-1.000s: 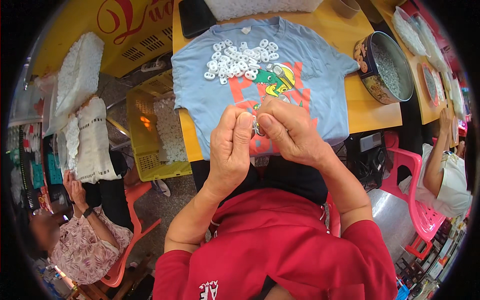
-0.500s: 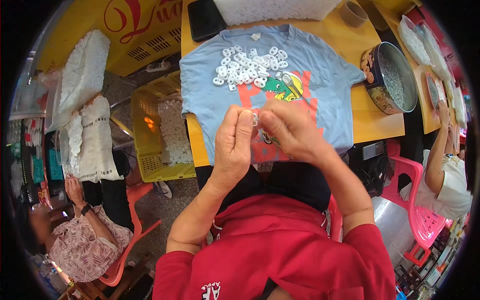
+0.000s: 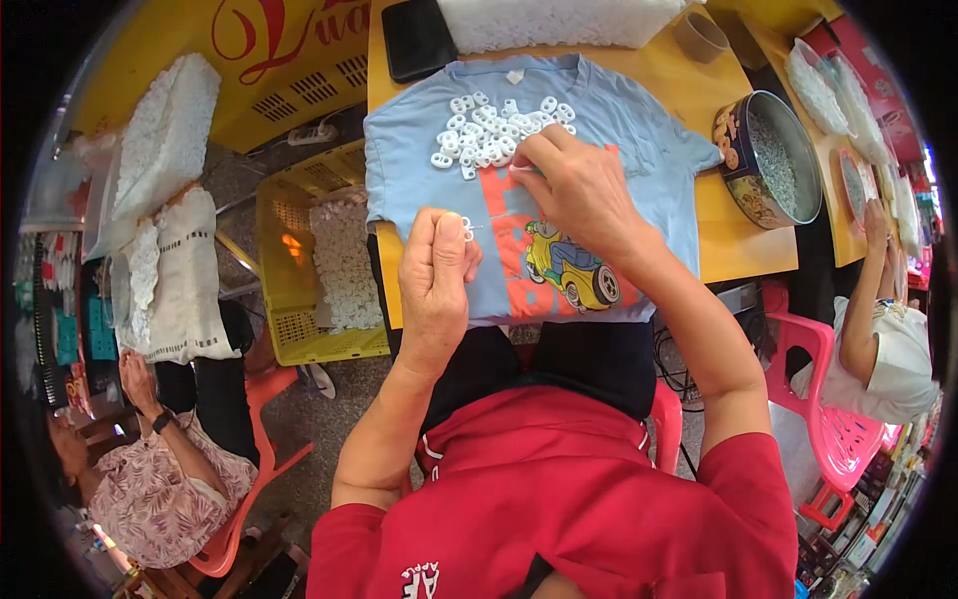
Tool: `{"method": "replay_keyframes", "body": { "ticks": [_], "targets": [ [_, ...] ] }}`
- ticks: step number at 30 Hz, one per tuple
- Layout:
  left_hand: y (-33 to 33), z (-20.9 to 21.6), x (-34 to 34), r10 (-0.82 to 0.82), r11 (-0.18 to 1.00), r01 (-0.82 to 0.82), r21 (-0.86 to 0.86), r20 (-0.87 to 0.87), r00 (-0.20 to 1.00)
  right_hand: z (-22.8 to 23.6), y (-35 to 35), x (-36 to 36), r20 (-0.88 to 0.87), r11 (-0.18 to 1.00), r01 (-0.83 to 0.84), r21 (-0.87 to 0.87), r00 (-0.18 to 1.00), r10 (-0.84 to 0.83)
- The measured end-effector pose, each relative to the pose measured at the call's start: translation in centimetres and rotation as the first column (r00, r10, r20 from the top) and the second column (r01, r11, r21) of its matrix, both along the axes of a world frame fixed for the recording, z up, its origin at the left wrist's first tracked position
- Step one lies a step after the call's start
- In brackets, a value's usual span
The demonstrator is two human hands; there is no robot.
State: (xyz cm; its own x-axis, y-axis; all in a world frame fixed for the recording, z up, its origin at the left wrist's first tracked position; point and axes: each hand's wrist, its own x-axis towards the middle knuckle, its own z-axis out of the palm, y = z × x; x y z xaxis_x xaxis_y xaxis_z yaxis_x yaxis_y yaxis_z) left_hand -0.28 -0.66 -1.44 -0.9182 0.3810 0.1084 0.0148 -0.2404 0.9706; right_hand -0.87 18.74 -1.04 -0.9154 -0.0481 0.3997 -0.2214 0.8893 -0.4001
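My left hand (image 3: 436, 280) is closed in a pinch on a small white plastic piece (image 3: 467, 229); a thin, pin-like bit sticks out to its right. My right hand (image 3: 579, 190) reaches over the blue T-shirt (image 3: 419, 215) to the near edge of a pile of white two-holed plastic pieces (image 3: 489, 135). Thumb and forefinger close on a white piece there, mostly hidden by the fingers. The shirt lies spread on the yellow table (image 3: 743, 235) and carries a printed cartoon picture, partly covered by my right hand.
A round tin (image 3: 768, 160) of small metal bits stands at the table's right. Farther back are a black tray-like object (image 3: 417, 40), a big bag of white pieces (image 3: 559, 22) and a small bowl (image 3: 701, 38). A yellow crate (image 3: 299, 344) sits left. Co-workers sit on both sides.
My hands were together over the shirt and have parted. The right hand has moved away to the pile; the left has shifted slightly left, still gripping a small piece.
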Motion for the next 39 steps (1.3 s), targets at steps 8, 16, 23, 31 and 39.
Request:
{"method": "replay_keyframes", "body": {
  "ticks": [8,16,23,31,39],
  "targets": [
    [0.2,0.6,0.3,0.022,0.998,-0.021,0.053,-0.02,1.0,2.0,-0.2,2.3,0.288,0.489,0.151,-0.859,0.932,0.218],
    [1.4,2.1,1.3,-0.02,0.995,0.021,0.102,-0.014,1.0,2.9,-1.4,4.7,0.133,-0.114,0.204,-0.972,0.885,0.447],
    [2.0,2.7,1.6,-0.025,0.994,0.026,0.104,-0.013,1.0,3.2,-1.9,5.5,0.019,-0.383,0.242,-0.892,0.864,0.503],
    [2.5,2.3,1.6,0.052,0.974,-0.037,0.222,-0.064,0.997,2.8,-2.1,5.8,0.131,-0.266,0.255,-0.93,0.903,0.409],
    [2.7,1.5,1.3,0.103,0.98,-0.075,0.183,-0.148,0.984,1.8,-2.7,5.8,0.166,-0.248,0.256,-0.934,0.929,0.332]
  ]
}}
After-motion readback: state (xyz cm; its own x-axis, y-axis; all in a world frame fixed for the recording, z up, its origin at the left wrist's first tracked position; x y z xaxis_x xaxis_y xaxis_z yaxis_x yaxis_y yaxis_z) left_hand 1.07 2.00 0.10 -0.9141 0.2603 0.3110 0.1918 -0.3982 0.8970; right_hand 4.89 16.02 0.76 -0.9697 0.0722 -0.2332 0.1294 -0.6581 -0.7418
